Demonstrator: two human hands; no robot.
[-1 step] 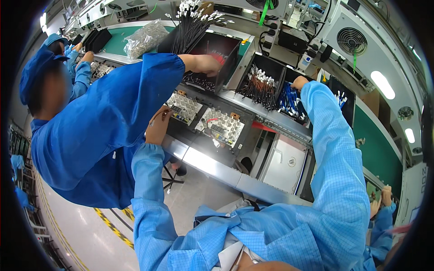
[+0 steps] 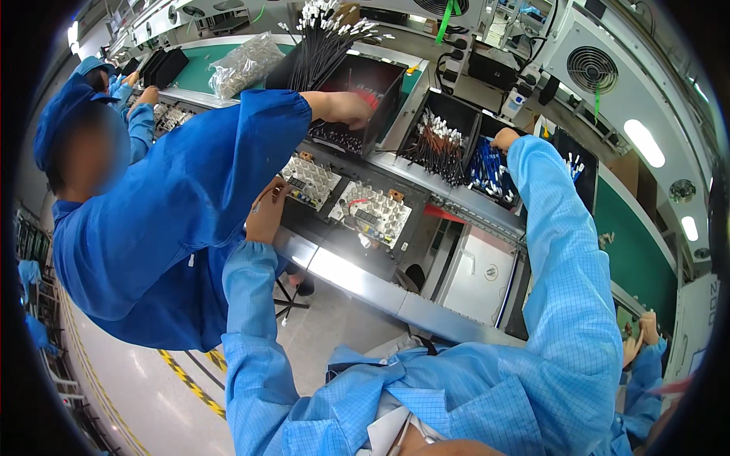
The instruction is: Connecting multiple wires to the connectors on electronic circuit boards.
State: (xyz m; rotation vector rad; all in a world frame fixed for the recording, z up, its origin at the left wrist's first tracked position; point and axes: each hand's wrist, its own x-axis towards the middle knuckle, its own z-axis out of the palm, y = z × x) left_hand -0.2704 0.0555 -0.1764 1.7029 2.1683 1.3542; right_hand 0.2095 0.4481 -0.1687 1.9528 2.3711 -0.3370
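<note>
My right hand (image 2: 504, 140) reaches to the far side of a black bin (image 2: 487, 121) of blue wires (image 2: 487, 169) with white connectors. Its fingers are curled in at the wire ends, and what they grip is hidden. Near the left circuit board (image 2: 310, 184), my left hand (image 2: 266, 214) is raised with its fingers bent together. Something small and dark shows at its fingertips, too small to name. A second circuit board (image 2: 371, 213), with pale round parts, a small dark display and a red wire, lies to the right of the first.
A co-worker in dark blue (image 2: 175, 182) stands close on my left, one hand (image 2: 346, 109) over a dark bin (image 2: 380, 83). Brown wires (image 2: 436, 144) fill the bin beside the blue ones. Behind stand black wires (image 2: 315, 57) and a clear plastic bag (image 2: 245, 67). A metal rail (image 2: 350, 275) runs along the front.
The co-worker's head has shifted slightly to the right. Both my hands have stayed almost where they were.
</note>
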